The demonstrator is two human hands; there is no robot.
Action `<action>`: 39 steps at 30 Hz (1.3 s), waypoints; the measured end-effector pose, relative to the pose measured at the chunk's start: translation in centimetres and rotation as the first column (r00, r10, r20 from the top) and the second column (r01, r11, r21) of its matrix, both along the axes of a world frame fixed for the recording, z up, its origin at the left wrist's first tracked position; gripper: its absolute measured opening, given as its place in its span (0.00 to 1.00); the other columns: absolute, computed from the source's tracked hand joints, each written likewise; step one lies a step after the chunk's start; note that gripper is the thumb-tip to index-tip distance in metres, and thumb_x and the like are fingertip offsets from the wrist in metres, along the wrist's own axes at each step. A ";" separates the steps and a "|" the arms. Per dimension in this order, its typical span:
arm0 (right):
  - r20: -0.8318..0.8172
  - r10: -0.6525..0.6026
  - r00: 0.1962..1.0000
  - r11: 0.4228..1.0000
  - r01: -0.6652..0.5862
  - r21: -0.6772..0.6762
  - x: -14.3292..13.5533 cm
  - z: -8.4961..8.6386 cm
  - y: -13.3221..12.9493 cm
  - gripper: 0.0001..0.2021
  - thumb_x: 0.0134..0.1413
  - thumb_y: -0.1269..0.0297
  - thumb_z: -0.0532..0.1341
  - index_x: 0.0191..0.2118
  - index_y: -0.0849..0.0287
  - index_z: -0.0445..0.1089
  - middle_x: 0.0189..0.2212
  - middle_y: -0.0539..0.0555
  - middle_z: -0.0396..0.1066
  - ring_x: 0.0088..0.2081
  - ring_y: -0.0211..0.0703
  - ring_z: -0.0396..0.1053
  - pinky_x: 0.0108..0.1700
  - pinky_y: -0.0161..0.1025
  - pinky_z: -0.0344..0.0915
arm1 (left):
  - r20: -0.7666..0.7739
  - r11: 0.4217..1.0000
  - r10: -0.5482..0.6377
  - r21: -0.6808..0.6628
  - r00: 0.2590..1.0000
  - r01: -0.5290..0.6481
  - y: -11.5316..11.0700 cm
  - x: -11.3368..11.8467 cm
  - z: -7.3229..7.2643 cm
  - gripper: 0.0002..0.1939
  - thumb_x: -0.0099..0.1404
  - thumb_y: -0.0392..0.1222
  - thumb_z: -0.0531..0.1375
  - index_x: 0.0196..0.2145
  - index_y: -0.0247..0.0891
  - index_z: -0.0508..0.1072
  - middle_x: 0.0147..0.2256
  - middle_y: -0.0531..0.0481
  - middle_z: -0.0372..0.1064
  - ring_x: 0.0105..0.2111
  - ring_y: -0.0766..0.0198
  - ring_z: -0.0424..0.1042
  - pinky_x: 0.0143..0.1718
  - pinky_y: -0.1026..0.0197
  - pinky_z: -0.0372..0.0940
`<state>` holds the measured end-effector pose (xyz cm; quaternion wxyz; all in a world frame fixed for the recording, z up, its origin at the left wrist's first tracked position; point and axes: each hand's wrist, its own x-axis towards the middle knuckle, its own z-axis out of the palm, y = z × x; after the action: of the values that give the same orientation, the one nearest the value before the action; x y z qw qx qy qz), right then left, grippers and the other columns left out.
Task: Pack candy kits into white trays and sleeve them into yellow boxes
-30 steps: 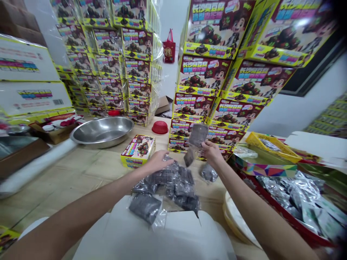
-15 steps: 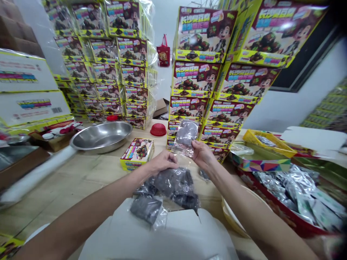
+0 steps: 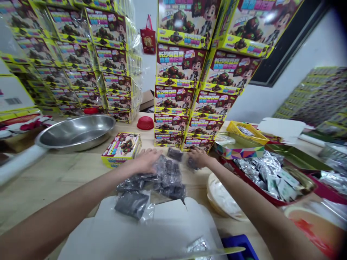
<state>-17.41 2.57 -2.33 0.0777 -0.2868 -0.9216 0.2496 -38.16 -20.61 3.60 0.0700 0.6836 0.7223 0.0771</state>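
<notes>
Dark packets in clear wrap [image 3: 169, 175] lie in a loose pile at the middle of the table. My left hand [image 3: 148, 160] rests at the pile's upper left with its fingers spread. On the right, my right hand [image 3: 197, 158] is over another dark packet [image 3: 192, 163], its fingers bent down; their grip is hard to make out. Between the hands lies one dark packet [image 3: 175, 154]. Nearer to me, a larger grey packet [image 3: 132, 204] sits on the flap of an open white box [image 3: 141, 240]. A small printed box [image 3: 121, 148] stands left of my left hand.
Stacked printed boxes [image 3: 180, 66] stand behind the hands. A steel basin [image 3: 77, 131] and red bowl [image 3: 145, 123] are at the left and back. Right are a tray of silver sachets [image 3: 267, 173], a round container [image 3: 223, 196] and a blue tray [image 3: 240, 245].
Both hands have lowered to the table; the clear-wrapped packet held up by my right hand is no longer raised. My left fingers have spread. The view has shifted right.
</notes>
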 end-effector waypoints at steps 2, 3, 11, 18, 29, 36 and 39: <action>0.165 0.034 0.986 0.991 -0.055 0.121 0.9 -0.9 0.2 0.30 0.28 0.85 0.63 0.45 0.61 0.70 0.56 0.66 0.60 0.63 0.63 0.44 0.61 0.65 0.36 | -0.030 0.994 -0.026 -0.108 0.999 0.023 -0.5 0.1 -1.7 0.39 0.47 0.42 0.66 0.57 0.41 0.60 0.54 0.37 0.61 0.54 0.43 0.59 0.54 0.45 0.53; 0.208 0.047 0.977 0.987 -0.077 0.141 1.2 -1.1 0.3 0.31 0.29 0.86 0.61 0.46 0.61 0.69 0.57 0.66 0.59 0.63 0.62 0.45 0.61 0.64 0.37 | -0.026 0.990 -0.042 -0.137 0.999 0.039 -0.8 0.1 -2.2 0.37 0.49 0.43 0.65 0.56 0.41 0.61 0.53 0.37 0.62 0.53 0.43 0.60 0.54 0.44 0.53; 0.034 0.068 0.997 0.995 -0.065 -0.082 1.6 2.8 1.5 0.13 0.53 0.66 0.56 0.45 0.60 0.69 0.38 0.55 0.74 0.43 0.47 0.71 0.46 0.46 0.67 | 0.289 0.986 -0.031 0.163 0.957 -0.018 -1.6 0.1 -0.6 0.20 0.53 0.47 0.63 0.45 0.40 0.72 0.48 0.42 0.69 0.51 0.48 0.64 0.54 0.51 0.54; -0.552 -0.299 0.778 0.480 -0.377 -0.792 -0.4 9.3 -5.2 0.15 0.47 0.62 0.66 0.42 0.60 0.70 0.38 0.56 0.75 0.38 0.44 0.74 0.41 0.44 0.71 | 0.758 0.947 -0.085 0.263 0.647 -0.185 -0.5 2.4 0.6 0.36 0.44 0.49 0.69 0.51 0.39 0.68 0.52 0.42 0.66 0.52 0.50 0.64 0.50 0.54 0.59; -0.630 -0.631 0.453 0.397 -0.510 -0.763 -5.7 10.7 -10.0 0.06 0.54 0.61 0.60 0.37 0.54 0.68 0.36 0.51 0.75 0.39 0.44 0.73 0.40 0.47 0.72 | 0.977 0.896 -0.066 0.148 0.203 -0.419 -0.4 1.8 1.0 0.12 0.44 0.43 0.67 0.19 0.33 0.70 0.19 0.55 0.65 0.21 0.70 0.61 0.25 0.66 0.53; -0.644 -0.661 0.385 0.458 -0.474 -0.752 -3.5 11.3 -8.1 0.07 0.57 0.59 0.57 0.36 0.55 0.69 0.33 0.51 0.76 0.40 0.44 0.73 0.40 0.47 0.72 | 0.743 0.870 -0.014 0.338 0.669 -0.358 -0.8 -0.3 1.5 0.16 0.47 0.46 0.65 0.33 0.34 0.74 0.32 0.49 0.71 0.33 0.61 0.68 0.35 0.63 0.60; -0.648 -0.622 0.440 0.428 -0.501 -0.752 -1.4 12.8 -9.3 0.04 0.53 0.63 0.61 0.36 0.56 0.69 0.33 0.49 0.76 0.37 0.42 0.74 0.41 0.44 0.73 | 0.648 0.888 -0.043 0.374 0.760 -0.268 -1.3 -1.2 1.9 0.30 0.49 0.50 0.66 0.49 0.35 0.69 0.46 0.43 0.70 0.43 0.55 0.68 0.43 0.59 0.61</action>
<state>-18.76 -6.75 10.50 0.3959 -0.1413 -0.4217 0.8034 -39.37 -21.89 5.49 0.1489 0.5671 0.6579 0.4726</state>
